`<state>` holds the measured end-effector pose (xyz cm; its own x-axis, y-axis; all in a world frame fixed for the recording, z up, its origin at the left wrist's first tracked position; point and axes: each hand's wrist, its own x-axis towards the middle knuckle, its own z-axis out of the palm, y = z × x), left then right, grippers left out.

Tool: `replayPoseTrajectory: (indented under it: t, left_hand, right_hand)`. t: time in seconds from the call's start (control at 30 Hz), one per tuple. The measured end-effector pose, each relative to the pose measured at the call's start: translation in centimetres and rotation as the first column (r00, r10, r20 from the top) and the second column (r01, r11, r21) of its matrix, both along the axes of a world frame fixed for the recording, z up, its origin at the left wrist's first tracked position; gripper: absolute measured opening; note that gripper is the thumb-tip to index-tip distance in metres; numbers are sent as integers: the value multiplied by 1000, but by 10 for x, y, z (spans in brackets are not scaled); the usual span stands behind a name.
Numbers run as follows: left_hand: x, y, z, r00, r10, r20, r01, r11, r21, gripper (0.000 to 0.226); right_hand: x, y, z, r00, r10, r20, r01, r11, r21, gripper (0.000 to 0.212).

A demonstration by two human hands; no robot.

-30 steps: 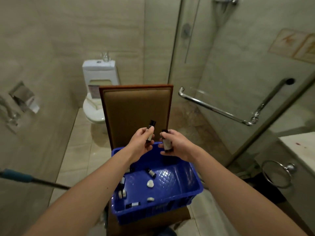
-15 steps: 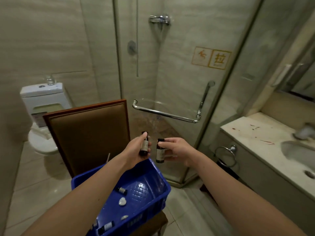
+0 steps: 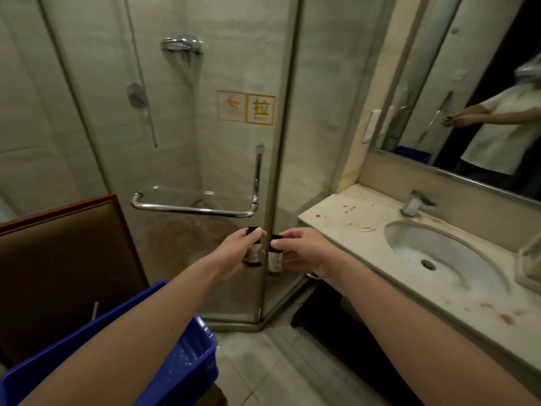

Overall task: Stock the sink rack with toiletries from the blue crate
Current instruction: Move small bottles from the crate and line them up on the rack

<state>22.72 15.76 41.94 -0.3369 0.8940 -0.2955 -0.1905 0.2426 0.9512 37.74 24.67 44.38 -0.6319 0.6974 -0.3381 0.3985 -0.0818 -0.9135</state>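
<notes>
Two small dark bottles are out of the crate (image 3: 187, 364) and in the air. The left bottle (image 3: 254, 250) and the right bottle (image 3: 275, 257) are upright, just beside each other, in front of the shower door (image 3: 205, 159) and left of the counter (image 3: 336, 230). This looks like the carry step, as neither bottle is set down. The next move calls for swinging both to the right, over the counter and round the sink (image 3: 439, 253), to the rack. I cannot pick the rack out for certain; a clear thing (image 3: 528, 259) at the right edge may be it. The bottles should be stood there without knocking together. The left hand (image 3: 234, 254) has its fingers curled round the left bottle's body, with the cap showing above them. The right hand (image 3: 306, 250) pinches the right bottle between thumb and fingertips, with one finger up near the cap. The crate sits low and left under the left forearm, which hides its contents, with a chair (image 3: 67, 259) behind it.
</notes>
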Motion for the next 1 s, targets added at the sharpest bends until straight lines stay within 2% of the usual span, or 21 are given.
replayPoseTrajectory:
  t: [0.23,0.47,0.6,0.83,1.0]
  left_hand:
    - [70,80,13,975,-134,-179,151,985,85,21]
    - [136,159,30,924,-261,-278,303,945,120,22]
    - [173,196,41,884,-337,-323,395,909,133,25]
    - [233,250,69,784,-454,-423,539,836,102,24]
    - [271,293,83,675,-546,-497,668,738,97,21]
  right_hand:
    - [88,67,22,995,-97,-9,97,992,83,29]
    - [168,125,42,986,-161,34,152,973,172,14]
    - [212,149,57,973,-220,75,196,949,248,19]
    - [281,185,76,924,-347,161,277,897,344,24]
    - [318,204,93,883,-438,167,349,853,388,24]
